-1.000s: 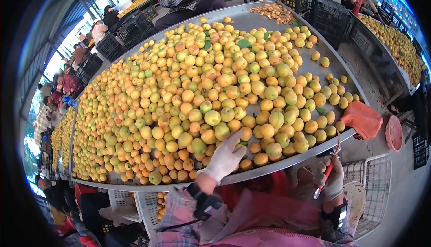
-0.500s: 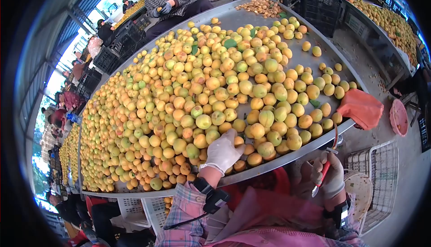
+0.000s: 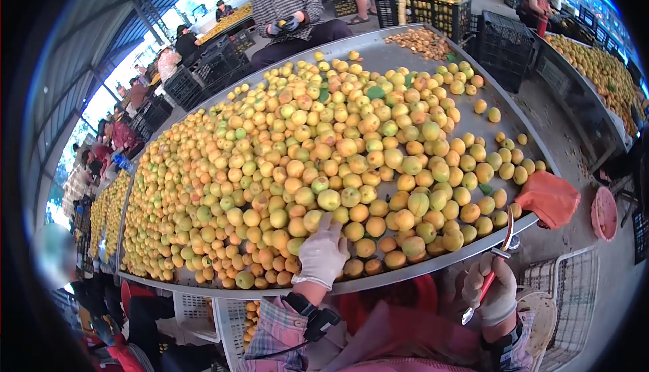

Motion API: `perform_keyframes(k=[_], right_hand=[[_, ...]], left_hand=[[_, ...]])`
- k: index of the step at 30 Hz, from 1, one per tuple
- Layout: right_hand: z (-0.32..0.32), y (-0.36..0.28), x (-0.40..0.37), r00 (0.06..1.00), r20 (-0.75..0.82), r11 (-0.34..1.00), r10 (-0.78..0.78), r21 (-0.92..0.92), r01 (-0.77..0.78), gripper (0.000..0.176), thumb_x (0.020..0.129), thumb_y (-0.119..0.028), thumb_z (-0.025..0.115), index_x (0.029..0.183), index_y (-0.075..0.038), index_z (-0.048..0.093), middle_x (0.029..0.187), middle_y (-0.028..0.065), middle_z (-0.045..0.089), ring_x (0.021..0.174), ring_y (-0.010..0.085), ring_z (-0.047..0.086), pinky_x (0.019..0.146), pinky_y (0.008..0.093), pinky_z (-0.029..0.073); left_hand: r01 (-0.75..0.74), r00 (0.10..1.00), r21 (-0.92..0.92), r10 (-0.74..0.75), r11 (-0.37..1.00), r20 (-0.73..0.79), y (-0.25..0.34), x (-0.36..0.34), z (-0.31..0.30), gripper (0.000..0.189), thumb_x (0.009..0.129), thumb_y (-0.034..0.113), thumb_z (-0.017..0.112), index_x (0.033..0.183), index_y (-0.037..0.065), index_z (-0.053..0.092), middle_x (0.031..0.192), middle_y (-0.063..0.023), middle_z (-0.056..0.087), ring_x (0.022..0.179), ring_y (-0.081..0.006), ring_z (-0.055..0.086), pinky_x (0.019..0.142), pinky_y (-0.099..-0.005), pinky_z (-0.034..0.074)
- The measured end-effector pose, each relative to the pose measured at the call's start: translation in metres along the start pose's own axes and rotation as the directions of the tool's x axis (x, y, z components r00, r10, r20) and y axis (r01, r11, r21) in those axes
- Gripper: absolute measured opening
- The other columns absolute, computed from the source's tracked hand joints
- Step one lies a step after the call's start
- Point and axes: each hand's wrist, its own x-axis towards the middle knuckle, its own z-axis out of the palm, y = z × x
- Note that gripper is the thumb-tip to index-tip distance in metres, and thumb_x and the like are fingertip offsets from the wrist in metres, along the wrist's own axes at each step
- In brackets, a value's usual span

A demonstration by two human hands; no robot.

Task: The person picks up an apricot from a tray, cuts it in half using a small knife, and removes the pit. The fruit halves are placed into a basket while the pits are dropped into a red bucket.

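Yellow-orange apricots, some greenish, lie in a wide heap on a metal-rimmed table. My left hand, in a pale glove, reaches over the near edge with its fingers stretched out among the fruit. Its fingertips touch or nearly touch apricots; no fruit is visibly gripped. My right hand, also gloved, is closed around a red-handled tool just outside the table's near right edge. A spoon-like metal tip points down from the tool, and a metal crosspiece shows at its upper end.
An orange-red cloth hangs over the right corner. Apricot stones lie at the table's far end. White crates stand below. Black crates stand behind. Across the table sits a person holding fruit.
My left hand has moved slightly left, and its fingers have stretched out over the apricots. My right hand keeps hold of the tool. The whole view has shifted a little.
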Motion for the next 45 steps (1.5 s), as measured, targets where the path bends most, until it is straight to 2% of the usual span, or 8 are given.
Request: perform_keyframes(k=[8,12,20,28,32,40,44,45], right_hand=[[0.012,0.028,0.007,0.993,-0.015,0.992,0.120,0.036,-0.119,0.031,0.097,-0.038,0.052,0.086,-0.010,0.054,0.071,0.0086,0.055,0.050,0.0188,0.050,0.040,0.0303,0.040],[0.019,0.039,0.012,0.986,-0.004,0.986,0.165,0.029,-0.165,0.030,0.097,-0.039,0.051,0.087,-0.010,0.053,0.070,0.0067,0.052,0.048,0.0174,0.047,0.039,0.0294,0.036],[0.028,0.054,0.025,0.981,-0.013,0.981,0.196,-0.016,-0.196,0.030,0.098,-0.039,0.050,0.086,-0.011,0.052,0.069,0.0066,0.052,0.047,0.0178,0.047,0.039,0.0301,0.038],[0.018,0.055,0.027,0.985,-0.064,0.986,0.163,-0.018,-0.164,0.030,0.097,-0.038,0.048,0.087,-0.010,0.053,0.069,0.0093,0.055,0.048,0.0198,0.050,0.038,0.0311,0.041],[0.000,0.048,0.030,0.973,-0.135,0.979,0.186,-0.056,-0.195,0.032,0.099,-0.041,0.044,0.089,-0.012,0.052,0.071,0.0069,0.055,0.048,0.0197,0.048,0.038,0.0318,0.040],[0.019,0.058,0.043,0.977,-0.127,0.982,0.171,-0.063,-0.180,0.029,0.098,-0.038,0.048,0.087,-0.011,0.051,0.069,0.0064,0.054,0.047,0.0189,0.049,0.037,0.0307,0.039],[0.017,0.059,0.049,0.979,-0.139,0.986,0.152,-0.052,-0.161,0.029,0.098,-0.037,0.048,0.086,-0.011,0.051,0.069,0.0072,0.055,0.047,0.0196,0.050,0.036,0.0307,0.041],[0.015,0.059,0.050,0.975,-0.155,0.985,0.156,-0.045,-0.165,0.029,0.098,-0.037,0.048,0.086,-0.010,0.051,0.069,0.0075,0.056,0.047,0.0200,0.051,0.036,0.0309,0.042]], left_hand=[[-0.143,0.968,0.002,0.140,0.990,-0.207,-0.061,-0.043,-0.011,0.029,0.077,0.011,0.066,0.106,0.008,0.065,0.116,-0.0124,0.062,0.092,-0.0340,0.063,0.088,-0.0446,0.049],[-0.075,0.967,-0.014,0.069,0.997,-0.245,-0.078,-0.056,-0.007,0.027,0.077,0.013,0.064,0.104,0.007,0.064,0.106,-0.0122,0.064,0.092,-0.0309,0.062,0.095,-0.0447,0.043],[-0.098,0.923,-0.276,-0.017,0.956,-0.386,-0.085,-0.006,-0.021,0.024,0.083,0.011,0.060,0.106,0.006,0.063,0.107,-0.0155,0.064,0.095,-0.0347,0.061,0.084,-0.0432,0.050],[0.074,0.948,-0.242,-0.144,0.968,-0.283,-0.116,0.082,0.012,0.042,0.087,0.015,0.055,0.128,0.009,0.052,0.126,-0.0200,0.056,0.103,-0.0411,0.059,0.089,-0.0473,0.049],[0.206,0.970,-0.307,-0.236,0.929,-0.063,-0.127,0.110,0.010,0.038,0.087,0.018,0.057,0.123,0.008,0.053,0.127,-0.0188,0.055,0.105,-0.0398,0.058,0.087,-0.0469,0.050],[0.237,0.934,-0.521,-0.340,0.820,-0.111,-0.135,0.117,0.010,0.036,0.080,0.016,0.064,0.114,0.007,0.058,0.118,-0.0239,0.058,0.106,-0.0412,0.058,0.089,-0.0468,0.049],[0.126,0.951,-0.412,-0.229,0.903,-0.210,-0.144,0.139,0.025,0.050,0.083,0.025,0.059,0.131,0.016,0.052,0.121,-0.0227,0.058,0.109,-0.0412,0.058,0.091,-0.0455,0.050],[0.246,0.959,-0.291,-0.275,0.924,-0.062,-0.135,0.146,0.016,0.055,0.085,0.033,0.055,0.138,0.021,0.047,0.126,-0.0224,0.057,0.110,-0.0392,0.058,0.091,-0.0459,0.050]])
